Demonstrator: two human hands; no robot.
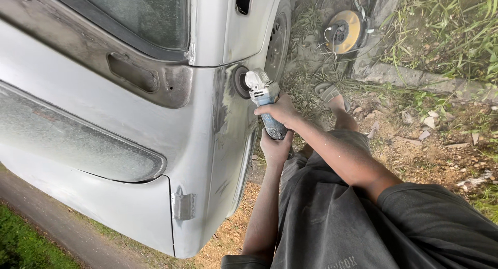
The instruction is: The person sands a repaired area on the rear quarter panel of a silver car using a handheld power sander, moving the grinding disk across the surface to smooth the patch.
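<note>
Both my hands hold a blue-and-silver angle grinder. My right hand wraps over the middle of its body. My left hand grips the rear end from below. The grinder's dark round disc lies against the bare, sanded grey body panel of a vehicle, just behind the door edge. The panel around the disc looks dull and scuffed, with darker streaks running down it.
The vehicle door with its handle recess fills the left. A rear wheel is just past the disc. My sandalled foot rests on stony dirt. A yellow disc-shaped tool with a cable lies by a concrete kerb and grass.
</note>
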